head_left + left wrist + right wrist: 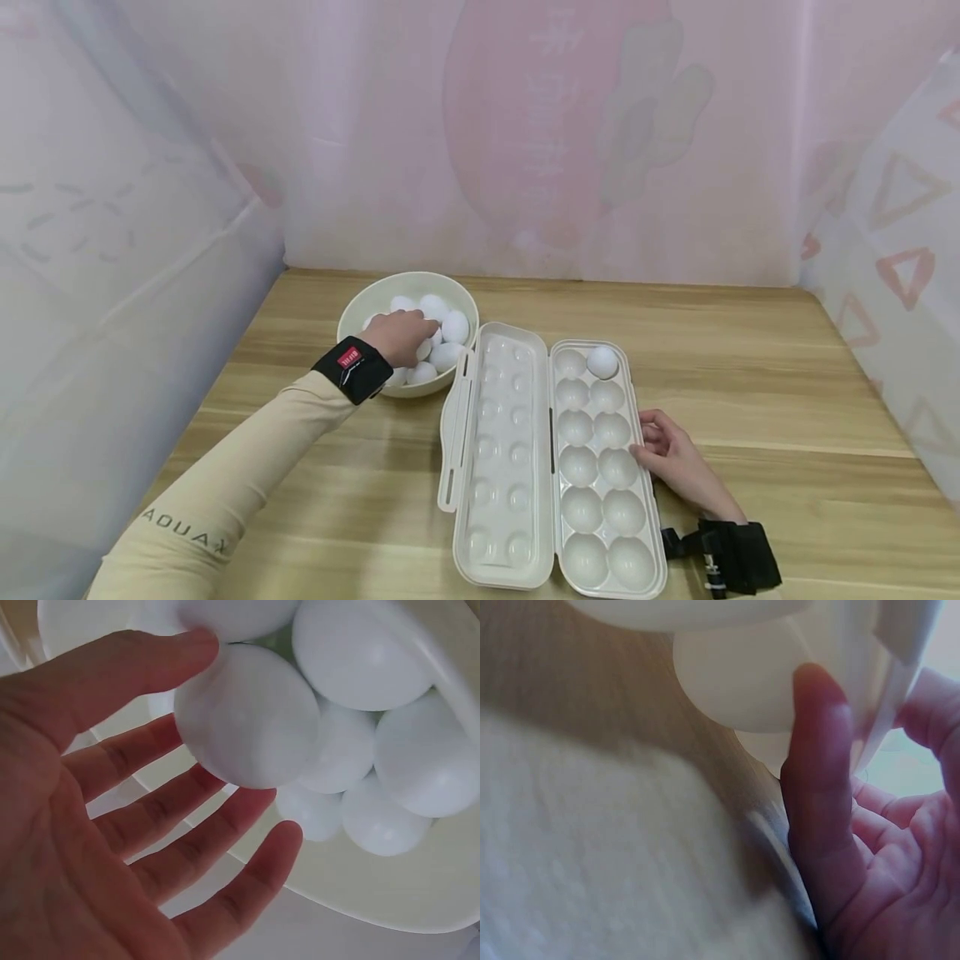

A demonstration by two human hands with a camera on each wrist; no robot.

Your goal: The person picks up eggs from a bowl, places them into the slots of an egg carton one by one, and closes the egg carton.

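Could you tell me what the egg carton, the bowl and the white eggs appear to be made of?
The egg carton looks like moulded cream plastic, going by its smooth semi-gloss cups and hinged lid. The bowl has a similar cream sheen; plastic or glazed ceramic, I cannot tell which. The eggs are uniformly matte white and unspeckled, so possibly plastic replicas, though real shells cannot be ruled out. The table shows light wood grain, perhaps laminate.

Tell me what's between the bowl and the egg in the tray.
The tray's open lid, seen in the head view, lies between the bowl and the egg.
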